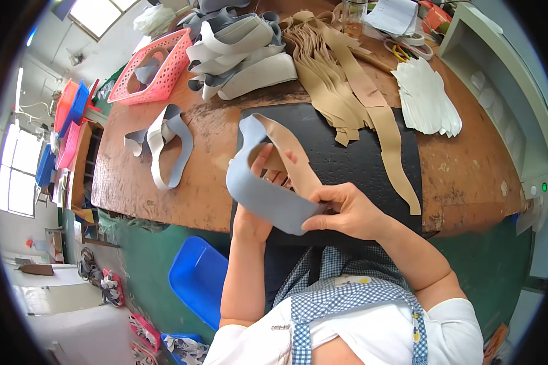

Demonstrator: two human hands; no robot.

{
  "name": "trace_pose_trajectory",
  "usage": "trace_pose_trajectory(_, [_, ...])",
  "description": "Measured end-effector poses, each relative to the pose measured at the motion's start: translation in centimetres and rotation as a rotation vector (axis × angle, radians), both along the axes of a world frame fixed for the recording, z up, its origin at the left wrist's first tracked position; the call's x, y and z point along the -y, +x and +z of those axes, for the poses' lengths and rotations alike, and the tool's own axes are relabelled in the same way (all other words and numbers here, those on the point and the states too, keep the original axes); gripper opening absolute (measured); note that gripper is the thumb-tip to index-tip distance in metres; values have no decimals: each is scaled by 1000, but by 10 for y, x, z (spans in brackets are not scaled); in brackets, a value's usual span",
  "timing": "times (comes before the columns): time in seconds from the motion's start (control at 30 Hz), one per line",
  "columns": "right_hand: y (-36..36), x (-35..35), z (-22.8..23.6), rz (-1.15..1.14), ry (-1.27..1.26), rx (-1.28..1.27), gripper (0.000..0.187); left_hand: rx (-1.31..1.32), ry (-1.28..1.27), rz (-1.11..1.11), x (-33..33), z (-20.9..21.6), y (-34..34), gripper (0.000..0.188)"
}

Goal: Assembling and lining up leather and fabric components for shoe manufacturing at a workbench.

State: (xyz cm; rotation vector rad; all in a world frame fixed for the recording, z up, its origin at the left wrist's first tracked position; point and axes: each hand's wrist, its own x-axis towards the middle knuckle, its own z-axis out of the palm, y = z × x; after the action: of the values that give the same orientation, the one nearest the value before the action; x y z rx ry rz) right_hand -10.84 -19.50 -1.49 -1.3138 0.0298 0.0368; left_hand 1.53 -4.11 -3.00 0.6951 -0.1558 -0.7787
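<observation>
A wide strip (271,198), grey-blue on one face and tan on the other, is bent into a loop in front of me above the black mat (371,164). My right hand (342,210) pinches its near right end between thumb and fingers. My left hand (263,198) is behind and inside the loop, its fingers curled against the strip; the strip hides part of that hand. Just beyond lies a fan of tan strips (329,85), one long tan strip (396,161) trailing over the mat. Left of my hands, a looped grey and white strip (179,143) rests on the table.
Stacked grey and white strips (249,58) lie at the back beside a pink basket (155,67). White pieces (426,97) are fanned out at the right, near tape rolls (414,42) and a grey-green cabinet (499,67). Below the wooden table (140,194) is a blue bin (198,277).
</observation>
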Motion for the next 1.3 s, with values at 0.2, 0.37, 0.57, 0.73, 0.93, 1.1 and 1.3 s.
trace_pose_trajectory(0.2, [3,-7,2,-140,-93,-24,21,-32,441,2,-16,-7,-6,53])
trace_pose_trajectory(0.37, [11,-14,12,-182,-237,5,37,-93,56,2,-54,-15,-17,42])
trace_pose_trajectory(0.57, [14,-18,16,-167,-303,16,54,-35,164,-30,-60,-24,-13,44])
trace_pose_trajectory(0.73, [13,-25,17,-185,-345,101,61,-7,124,-136,-59,-23,-12,52])
trace_pose_trajectory(0.93, [11,-24,19,-209,-437,97,66,170,176,-112,-57,-16,-17,51])
trace_pose_trajectory(1.1, [10,-24,21,-220,-413,24,66,-91,-142,-15,-53,-6,-26,55])
trace_pose_trajectory(1.3, [8,-25,21,-263,-460,77,43,-151,-211,-27,-48,-11,-21,73])
